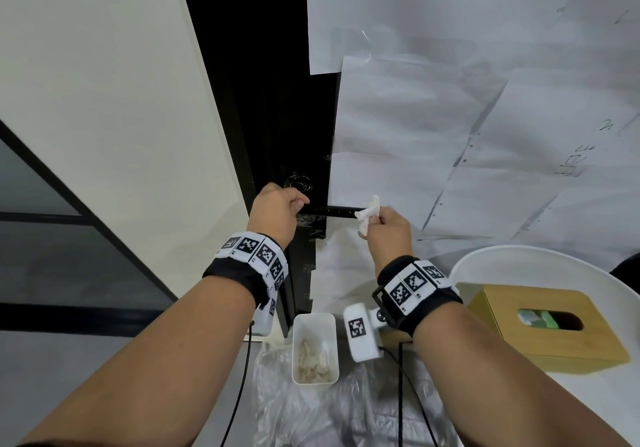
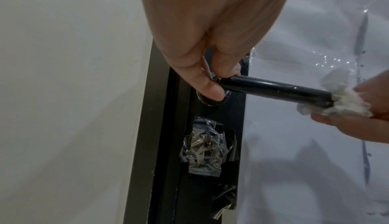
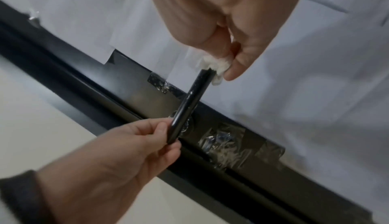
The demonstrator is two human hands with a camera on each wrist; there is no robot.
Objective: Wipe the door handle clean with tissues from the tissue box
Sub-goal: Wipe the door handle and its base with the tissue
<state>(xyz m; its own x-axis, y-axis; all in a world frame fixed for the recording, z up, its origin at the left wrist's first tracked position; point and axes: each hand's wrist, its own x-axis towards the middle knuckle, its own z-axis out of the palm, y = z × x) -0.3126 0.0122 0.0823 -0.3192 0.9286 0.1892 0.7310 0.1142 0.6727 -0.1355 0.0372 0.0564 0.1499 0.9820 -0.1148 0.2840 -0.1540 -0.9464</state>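
Paper-covered door behind: wiping under way, right hand (image 1: 389, 230) pinching crumpled tissue (image 1: 367, 214) against free tip of black door handle (image 2: 273, 89), left hand (image 1: 277, 212) pinching handle's pivot end; shaft judged unfinished, tissue box (image 1: 550, 325) below-right of handle.

The free tip of the door handle (image 2: 273, 90) is covered by the crumpled tissue (image 2: 345, 104), and its inner end is hidden behind the left hand (image 1: 277, 209). In the left wrist view the right hand (image 2: 366, 111) is cut off by the picture's edge. The contents of the tissue box (image 1: 540, 325) cannot be made out through its dark slot, and the handwriting on the paper sheets (image 1: 485, 117) is too faint to be read.
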